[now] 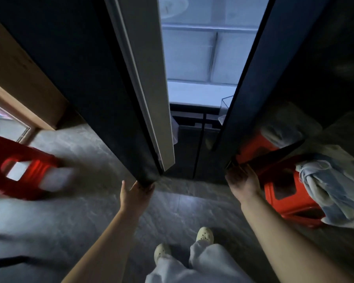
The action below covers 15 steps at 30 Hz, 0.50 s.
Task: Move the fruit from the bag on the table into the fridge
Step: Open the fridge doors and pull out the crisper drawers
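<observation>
each hand grips a door's bottom corner — left hand (pixel 137 193) on left door (pixel 86 82), right hand (pixel 242 181) on right door (pixel 251 82) — fridge (pixel 200 64) interior straight ahead between them.

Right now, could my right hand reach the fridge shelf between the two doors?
Probably yes. The right hand only holds the bottom corner of the right door, both doors stand apart, and nothing shows in the gap before the lit fridge shelf.
</observation>
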Each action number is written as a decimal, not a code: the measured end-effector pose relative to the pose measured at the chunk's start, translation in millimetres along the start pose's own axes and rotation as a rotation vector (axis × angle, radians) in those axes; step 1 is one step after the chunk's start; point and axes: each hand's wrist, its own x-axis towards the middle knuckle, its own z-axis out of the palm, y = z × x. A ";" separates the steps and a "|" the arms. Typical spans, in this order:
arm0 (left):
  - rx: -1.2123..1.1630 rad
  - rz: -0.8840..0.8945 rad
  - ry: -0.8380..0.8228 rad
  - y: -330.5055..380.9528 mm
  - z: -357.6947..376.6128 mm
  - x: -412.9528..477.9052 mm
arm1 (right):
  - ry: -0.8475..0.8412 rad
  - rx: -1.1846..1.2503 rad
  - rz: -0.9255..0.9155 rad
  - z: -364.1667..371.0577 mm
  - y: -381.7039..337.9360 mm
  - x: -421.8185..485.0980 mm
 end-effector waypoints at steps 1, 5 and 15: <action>-0.023 0.014 0.000 -1.7 -5.4 -6.9 | 0.041 -0.031 0.036 -1.8 8.5 -3.7; 0.012 -0.047 0.133 -8.3 -28.3 -22.5 | 0.007 -0.193 0.160 9.1 64.3 -32.1; 1.833 1.193 -0.218 -9.7 -9.1 -113.6 | -0.667 -1.194 -0.769 129.2 109.8 -113.7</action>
